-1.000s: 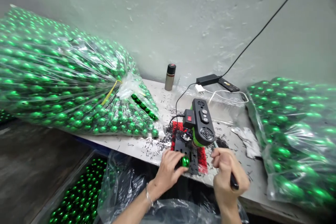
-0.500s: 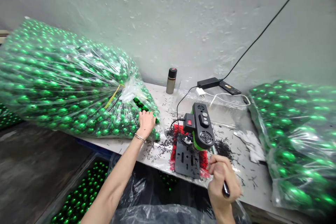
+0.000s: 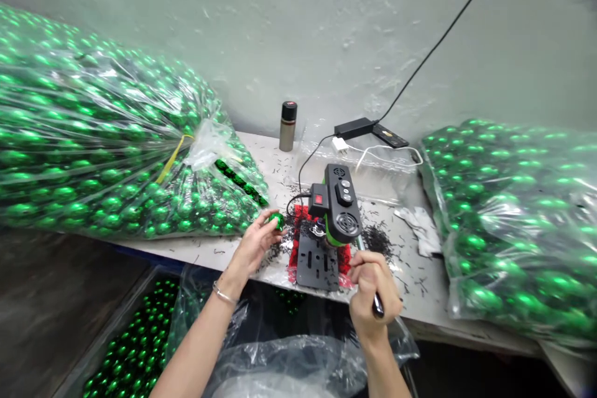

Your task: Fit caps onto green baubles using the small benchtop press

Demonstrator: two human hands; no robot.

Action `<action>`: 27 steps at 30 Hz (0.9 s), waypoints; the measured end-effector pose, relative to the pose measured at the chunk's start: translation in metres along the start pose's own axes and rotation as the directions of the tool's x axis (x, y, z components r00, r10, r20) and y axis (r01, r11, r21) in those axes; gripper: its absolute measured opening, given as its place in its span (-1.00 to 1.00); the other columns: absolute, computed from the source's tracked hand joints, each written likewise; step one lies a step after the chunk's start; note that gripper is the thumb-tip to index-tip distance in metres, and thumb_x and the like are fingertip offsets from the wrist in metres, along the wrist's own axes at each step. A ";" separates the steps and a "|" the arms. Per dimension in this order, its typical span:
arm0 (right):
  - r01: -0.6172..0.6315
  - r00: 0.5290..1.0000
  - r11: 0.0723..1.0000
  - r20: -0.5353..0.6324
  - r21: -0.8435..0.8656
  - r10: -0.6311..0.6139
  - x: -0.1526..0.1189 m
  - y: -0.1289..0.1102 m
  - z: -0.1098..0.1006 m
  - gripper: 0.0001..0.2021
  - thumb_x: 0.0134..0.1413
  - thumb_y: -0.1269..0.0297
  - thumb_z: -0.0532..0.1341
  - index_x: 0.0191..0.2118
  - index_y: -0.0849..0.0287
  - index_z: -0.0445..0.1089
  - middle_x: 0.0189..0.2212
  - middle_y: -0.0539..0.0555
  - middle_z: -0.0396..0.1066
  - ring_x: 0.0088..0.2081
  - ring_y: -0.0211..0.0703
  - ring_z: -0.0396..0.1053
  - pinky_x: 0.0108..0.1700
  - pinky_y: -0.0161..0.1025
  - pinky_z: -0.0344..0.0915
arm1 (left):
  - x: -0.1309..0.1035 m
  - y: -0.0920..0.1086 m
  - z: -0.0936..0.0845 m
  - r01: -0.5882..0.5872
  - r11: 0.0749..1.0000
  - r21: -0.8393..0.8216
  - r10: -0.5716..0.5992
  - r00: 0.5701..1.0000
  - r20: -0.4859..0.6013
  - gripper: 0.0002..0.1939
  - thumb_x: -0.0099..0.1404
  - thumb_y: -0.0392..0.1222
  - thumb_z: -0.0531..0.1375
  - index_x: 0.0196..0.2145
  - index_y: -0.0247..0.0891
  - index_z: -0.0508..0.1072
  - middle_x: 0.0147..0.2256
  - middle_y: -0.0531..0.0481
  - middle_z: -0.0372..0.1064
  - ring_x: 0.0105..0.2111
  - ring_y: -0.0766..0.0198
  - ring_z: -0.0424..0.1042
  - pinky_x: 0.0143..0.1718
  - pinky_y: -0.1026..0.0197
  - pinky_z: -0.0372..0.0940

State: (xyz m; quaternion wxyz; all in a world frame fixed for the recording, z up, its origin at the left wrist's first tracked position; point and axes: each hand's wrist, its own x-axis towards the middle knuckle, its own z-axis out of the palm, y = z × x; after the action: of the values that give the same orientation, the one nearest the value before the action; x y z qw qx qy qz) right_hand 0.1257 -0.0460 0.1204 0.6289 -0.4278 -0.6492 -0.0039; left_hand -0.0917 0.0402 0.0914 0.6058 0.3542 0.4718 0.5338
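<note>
A shiny green ball (image 3: 277, 220) is held in the fingers of my left hand (image 3: 255, 242), between the big bag of green balls (image 3: 140, 155) and the machine. My right hand (image 3: 375, 289) is wrapped round a lever with a black end (image 3: 378, 305), at the right side of the machine. The small black and green machine (image 3: 344, 205), with a red switch, stands over a slotted black base plate (image 3: 318, 261). Under the plate lies a red sheet (image 3: 344, 264). Small black bits (image 3: 375, 240) are scattered around it.
Behind the machine are a bottle (image 3: 288, 127), a black power adapter (image 3: 353, 128), a white plug (image 3: 340, 146) and a clear plastic tray (image 3: 382, 183). A white glove (image 3: 420, 230) and another bag of green balls (image 3: 508, 217) lie right. Below left sits a bin of green balls (image 3: 135, 342).
My left hand has come away from the bag's opening, now with a green ball in its fingers. The view has shifted, while my right hand stays on the lever.
</note>
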 end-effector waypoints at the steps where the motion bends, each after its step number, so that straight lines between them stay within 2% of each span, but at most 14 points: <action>1: -0.002 1.000 1.000 0.008 -0.004 0.002 0.000 -0.001 0.000 -0.71 0.21 0.57 0.01 -0.50 0.14 0.18 -0.57 -0.05 0.22 -0.40 -0.27 0.34 -0.41 -0.31 0.24 | -0.006 -0.008 0.006 0.089 0.989 -0.118 -0.086 0.996 0.035 -0.59 0.17 -0.15 0.37 -0.02 -0.24 0.48 -0.21 -0.06 0.49 -0.33 0.23 0.54 -0.28 0.25 0.42; 4: -0.005 1.000 1.000 0.030 -0.023 0.005 0.002 -0.003 -0.001 -0.71 0.22 0.56 0.01 -0.50 0.14 0.18 -0.56 -0.04 0.24 -0.39 -0.27 0.35 -0.39 -0.30 0.24 | -0.016 -0.032 0.026 0.274 0.924 -0.267 -0.256 0.961 0.102 -0.61 0.14 -0.19 0.39 -0.07 -0.26 0.49 -0.25 -0.07 0.53 -0.32 0.25 0.54 -0.22 0.24 0.44; 6: -0.005 0.999 1.000 0.032 -0.025 0.006 0.004 -0.003 -0.002 -0.71 0.21 0.57 0.02 -0.50 0.13 0.18 -0.56 -0.04 0.24 -0.38 -0.26 0.35 -0.38 -0.30 0.25 | -0.018 -0.045 0.036 0.308 0.916 -0.257 -0.292 0.951 0.099 -0.60 0.11 -0.17 0.41 -0.09 -0.27 0.50 -0.26 -0.07 0.54 -0.29 0.26 0.53 -0.20 0.25 0.43; 8: -0.006 0.999 1.000 0.035 -0.027 0.007 0.004 -0.003 -0.002 -0.71 0.21 0.57 0.02 -0.50 0.13 0.17 -0.56 -0.05 0.23 -0.38 -0.26 0.35 -0.38 -0.29 0.24 | -0.018 -0.056 0.045 0.264 0.944 -0.197 -0.255 0.964 0.069 -0.59 0.07 -0.14 0.44 -0.12 -0.28 0.52 -0.27 -0.05 0.53 -0.27 0.26 0.52 -0.18 0.25 0.42; 11: -0.003 0.999 0.999 0.037 -0.034 0.005 0.005 -0.003 -0.003 -0.72 0.22 0.57 0.01 -0.49 0.13 0.18 -0.55 -0.05 0.24 -0.39 -0.28 0.34 -0.38 -0.30 0.23 | -0.017 -0.071 0.053 0.135 0.989 -0.051 -0.133 0.990 0.050 -0.58 0.02 -0.11 0.45 -0.16 -0.28 0.52 -0.24 -0.05 0.52 -0.17 0.21 0.50 -0.07 0.19 0.39; 16: -0.002 0.999 0.999 0.047 -0.040 0.004 0.004 -0.003 -0.004 -0.72 0.23 0.55 0.01 -0.48 0.13 0.18 -0.54 -0.04 0.25 -0.39 -0.28 0.35 -0.38 -0.30 0.24 | -0.022 -0.089 0.058 -0.091 0.972 0.217 0.061 0.988 0.142 -0.69 0.14 -0.14 0.34 -0.16 -0.25 0.46 -0.16 -0.11 0.53 -0.11 0.13 0.51 0.01 0.07 0.36; 18: -0.005 0.999 0.999 0.045 -0.045 0.007 0.003 -0.003 -0.004 -0.73 0.22 0.55 0.02 -0.48 0.13 0.19 -0.53 -0.04 0.26 -0.39 -0.28 0.35 -0.38 -0.29 0.24 | -0.026 -0.092 0.059 -0.188 0.907 0.376 0.125 0.974 0.187 -0.70 0.21 -0.16 0.29 -0.09 -0.22 0.46 -0.12 -0.11 0.53 -0.11 0.11 0.51 0.01 0.04 0.36; 21: -0.001 0.999 0.999 0.044 -0.042 0.003 0.004 -0.003 -0.003 -0.73 0.22 0.56 0.02 -0.48 0.13 0.19 -0.54 -0.04 0.26 -0.40 -0.27 0.35 -0.38 -0.29 0.25 | -0.030 -0.096 0.059 -0.337 0.745 0.576 0.241 0.941 0.239 -0.68 0.25 -0.19 0.26 -0.02 -0.19 0.47 -0.06 -0.10 0.52 -0.06 0.07 0.50 0.03 0.02 0.34; 24: 0.006 0.999 0.999 0.047 -0.038 -0.005 0.004 -0.004 -0.003 -0.73 0.21 0.57 0.02 -0.47 0.13 0.18 -0.55 -0.05 0.24 -0.39 -0.28 0.34 -0.37 -0.29 0.27 | -0.031 -0.101 0.060 -0.480 0.588 0.651 0.372 0.875 0.310 -0.70 0.28 -0.19 0.27 -0.02 -0.19 0.49 -0.06 -0.12 0.53 -0.04 0.05 0.48 0.04 0.00 0.31; 27: 0.000 0.999 0.999 0.052 -0.041 0.002 0.003 -0.004 -0.004 -0.74 0.22 0.55 0.01 -0.46 0.13 0.19 -0.52 -0.04 0.25 -0.38 -0.28 0.34 -0.37 -0.29 0.27 | -0.029 -0.106 0.059 -0.518 0.485 0.705 0.433 0.842 0.322 -0.74 0.29 -0.16 0.29 -0.06 -0.20 0.51 -0.11 -0.12 0.55 -0.08 0.05 0.48 0.07 -0.06 0.26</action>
State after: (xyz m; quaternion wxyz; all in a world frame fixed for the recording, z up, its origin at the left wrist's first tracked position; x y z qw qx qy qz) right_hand 0.1272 -0.0496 0.1258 0.6030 -0.4408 -0.6649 -0.0058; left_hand -0.0017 -0.0030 0.0160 0.2462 0.7197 0.5048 0.4081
